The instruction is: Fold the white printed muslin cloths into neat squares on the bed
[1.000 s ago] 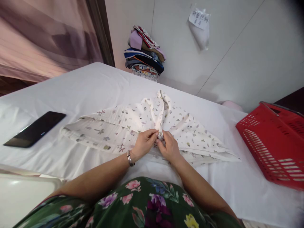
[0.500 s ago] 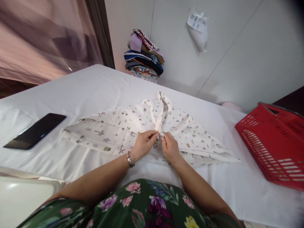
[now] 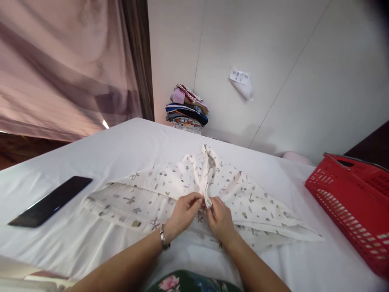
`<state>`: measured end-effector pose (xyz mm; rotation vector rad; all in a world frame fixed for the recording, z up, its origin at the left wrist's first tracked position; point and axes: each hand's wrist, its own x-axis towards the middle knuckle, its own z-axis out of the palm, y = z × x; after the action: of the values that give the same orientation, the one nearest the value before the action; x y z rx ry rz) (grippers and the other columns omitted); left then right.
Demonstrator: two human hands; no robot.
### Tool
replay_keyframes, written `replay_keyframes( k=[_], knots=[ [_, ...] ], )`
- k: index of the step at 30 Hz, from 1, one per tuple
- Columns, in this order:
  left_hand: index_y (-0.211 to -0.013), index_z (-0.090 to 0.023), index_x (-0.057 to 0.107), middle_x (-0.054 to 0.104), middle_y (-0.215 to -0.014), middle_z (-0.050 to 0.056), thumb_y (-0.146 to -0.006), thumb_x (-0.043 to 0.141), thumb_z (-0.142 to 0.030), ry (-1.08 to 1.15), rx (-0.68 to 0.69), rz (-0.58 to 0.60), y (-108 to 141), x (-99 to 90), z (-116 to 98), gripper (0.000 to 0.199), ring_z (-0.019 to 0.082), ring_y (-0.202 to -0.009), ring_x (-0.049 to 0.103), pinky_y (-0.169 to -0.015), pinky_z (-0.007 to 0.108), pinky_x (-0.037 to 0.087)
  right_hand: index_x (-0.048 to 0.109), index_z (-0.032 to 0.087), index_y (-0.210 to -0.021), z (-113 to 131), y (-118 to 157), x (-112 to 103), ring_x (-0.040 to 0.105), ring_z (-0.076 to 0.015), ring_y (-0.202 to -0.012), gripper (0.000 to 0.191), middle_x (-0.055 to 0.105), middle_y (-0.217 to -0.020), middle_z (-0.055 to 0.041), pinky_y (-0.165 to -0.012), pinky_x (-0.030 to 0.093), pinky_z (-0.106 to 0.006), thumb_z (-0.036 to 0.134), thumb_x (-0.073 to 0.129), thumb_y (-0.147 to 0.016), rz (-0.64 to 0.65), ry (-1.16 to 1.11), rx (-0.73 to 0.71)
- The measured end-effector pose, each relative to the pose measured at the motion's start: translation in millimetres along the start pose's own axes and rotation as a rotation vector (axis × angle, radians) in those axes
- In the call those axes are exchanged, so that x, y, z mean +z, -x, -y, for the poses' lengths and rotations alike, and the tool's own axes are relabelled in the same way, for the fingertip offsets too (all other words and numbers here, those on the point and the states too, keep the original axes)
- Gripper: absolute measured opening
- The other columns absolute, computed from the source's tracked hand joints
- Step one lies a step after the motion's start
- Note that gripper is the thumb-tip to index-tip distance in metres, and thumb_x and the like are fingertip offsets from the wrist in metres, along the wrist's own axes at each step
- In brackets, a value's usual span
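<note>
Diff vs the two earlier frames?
The camera tipped up, so everything sits lower in frame. Between the left hand and right hand, the bunched edge of the white, plant-printed cloth looks drawn straighter than in the first frame; no release visible.

Unchanged: the cloth's overall spread, black flat rectangular device, red perforated plastic basket, stack of folded multicoloured fabrics.

A person leans into close handwork, the left forearm [image 3: 124, 261] slanting in from the near left and the right forearm [image 3: 253, 259] from the near right. At center, the left grip [image 3: 183, 215] and right grip [image 3: 221, 219] work just beside each other, fingers [image 3: 192, 198] curled inward and pinched against the thumbs, knuckles bent, backs of both hands turned upward.
</note>
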<state>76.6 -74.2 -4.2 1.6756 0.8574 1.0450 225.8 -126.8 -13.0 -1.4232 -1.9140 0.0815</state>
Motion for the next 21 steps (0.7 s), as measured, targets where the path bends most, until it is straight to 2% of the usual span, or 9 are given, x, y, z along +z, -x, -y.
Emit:
replay_keyframes(
  k=[3, 5, 8, 10, 13, 16, 18, 21],
  knots=[
    [-0.084, -0.019, 0.065, 0.067, -0.073, 0.000, -0.081, 0.050, -0.033, -0.120, -0.003, -0.081, -24.8, -16.2, -8.0, 0.020, 0.014, -0.067, 0.062, -0.063, 0.024, 0.049, 0.052, 0.015, -0.098, 4.1, -0.2, 3.7, 0.051, -0.0184, -0.075, 0.021, 0.054, -0.080, -0.0065, -0.065, 0.043, -0.029, 0.014, 0.037, -0.083, 0.001, 0.065, -0.130],
    [-0.089, -0.021, 0.065, 0.068, -0.074, 0.000, -0.079, 0.051, -0.034, -0.280, 0.008, -0.102, -51.3, -27.3, -15.0, 0.022, 0.014, -0.065, 0.062, -0.060, 0.024, 0.048, 0.052, 0.016, -0.097, 7.3, -0.8, 6.5, 0.052, -0.0184, -0.071, 0.021, 0.054, -0.077, -0.0064, -0.062, 0.043, -0.029, 0.013, 0.038, -0.081, 0.008, 0.108, -0.203],
    [-0.094, -0.024, 0.065, 0.069, -0.079, 0.000, -0.079, 0.047, -0.034, -0.589, -0.013, -0.063, -104.2, -38.9, -21.9, 0.025, 0.015, -0.069, 0.063, -0.063, 0.024, 0.046, 0.051, 0.019, -0.101, 12.4, -1.6, 8.8, 0.054, -0.0200, -0.070, 0.026, 0.056, -0.077, -0.0063, -0.060, 0.046, -0.031, 0.013, 0.039, -0.079, 0.029, 0.098, -0.253],
    [-0.102, -0.024, 0.063, 0.070, -0.092, 0.002, -0.079, 0.046, -0.033, -0.770, -0.087, -0.014, -144.4, -41.5, -20.0, 0.030, 0.017, -0.080, 0.063, -0.069, 0.025, 0.046, 0.049, 0.022, -0.106, 15.2, -1.7, 8.7, 0.057, -0.0222, -0.072, 0.032, 0.058, -0.079, -0.0065, -0.059, 0.049, -0.033, 0.014, 0.040, -0.077, 0.035, 0.054, -0.259],
    [-0.110, -0.019, 0.060, 0.065, -0.111, 0.006, -0.077, 0.048, -0.034, -0.849, -0.142, 0.022, -203.3, -37.9, -5.1, 0.039, 0.020, -0.098, 0.060, -0.078, 0.027, 0.045, 0.043, 0.027, -0.115, 17.0, -1.4, 7.2, 0.059, -0.0238, -0.076, 0.042, 0.060, -0.085, -0.0062, -0.061, 0.053, -0.036, 0.015, 0.042, -0.075, 0.042, 0.019, -0.257],
    [-0.119, -0.014, 0.054, 0.062, -0.116, 0.011, -0.077, 0.048, -0.037, -0.897, -0.212, 0.053, -253.2, -28.2, 18.4, 0.048, 0.022, -0.100, 0.060, -0.078, 0.028, 0.046, 0.039, 0.030, -0.122, 13.4, -0.1, 9.2, 0.061, -0.0229, -0.075, 0.052, 0.062, -0.086, -0.0040, -0.059, 0.055, -0.036, 0.017, 0.044, -0.072, 0.048, -0.001, -0.242],
    [-0.125, -0.015, 0.049, 0.060, -0.119, 0.013, -0.077, 0.050, -0.036, -0.937, -0.242, 0.084, -280.2, -21.3, 34.1, 0.053, 0.023, -0.102, 0.060, -0.078, 0.029, 0.047, 0.040, 0.032, -0.123, 7.0, 2.9, 16.8, 0.062, -0.0218, -0.073, 0.056, 0.063, -0.084, -0.0021, -0.056, 0.056, -0.033, 0.020, 0.045, -0.069, 0.067, -0.006, -0.222],
    [-0.128, -0.016, 0.046, 0.056, -0.124, 0.015, -0.078, 0.054, -0.034, -1.016, -0.239, 0.161, -312.0, -14.1, 53.6, 0.054, 0.024, -0.107, 0.057, -0.082, 0.031, 0.046, 0.049, 0.036, -0.119, -4.9, 13.2, 40.8, 0.064, -0.0209, -0.070, 0.052, 0.066, -0.083, -0.0002, -0.054, 0.057, -0.030, 0.030, 0.047, -0.067, 0.058, 0.054, -0.168]
  ],
)
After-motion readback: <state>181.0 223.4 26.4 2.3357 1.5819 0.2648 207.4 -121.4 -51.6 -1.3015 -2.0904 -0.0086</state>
